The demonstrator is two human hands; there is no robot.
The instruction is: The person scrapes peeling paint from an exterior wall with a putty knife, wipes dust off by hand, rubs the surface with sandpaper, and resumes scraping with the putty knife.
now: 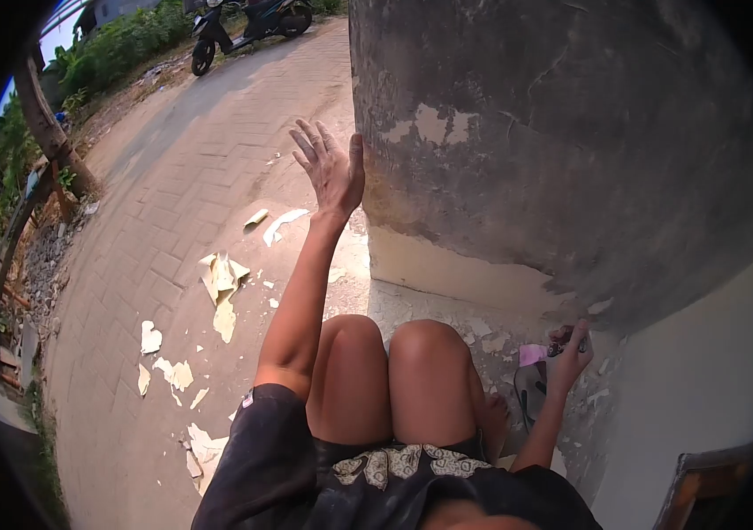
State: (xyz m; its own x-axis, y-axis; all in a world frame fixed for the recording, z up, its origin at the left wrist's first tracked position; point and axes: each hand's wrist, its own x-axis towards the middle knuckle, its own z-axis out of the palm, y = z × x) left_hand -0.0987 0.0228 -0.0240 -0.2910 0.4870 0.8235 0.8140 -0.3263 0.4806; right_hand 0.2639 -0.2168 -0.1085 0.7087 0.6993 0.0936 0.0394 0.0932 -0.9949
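My left hand (pixel 332 172) is stretched out with its fingers spread, right beside the corner of the wall (pixel 571 159). Whether it touches the wall edge I cannot tell. Low on the right, my right hand (pixel 574 355) is closed around what looks like a scraper (pixel 534 355), with a dark handle and a flat pinkish end. The wall's dark grey surface is patchy, and a cream strip of paint (pixel 456 265) shows along its foot. Pale dust covers the fingers of my left hand.
Peeled paint flakes (pixel 224 278) lie on the paved path (pixel 155 230) to my left, with more crumbs by the wall foot. A sandal (pixel 530 393) is near my right hand. A motorbike (pixel 248 31) stands farther off; a wooden frame (pixel 703 486) is bottom right.
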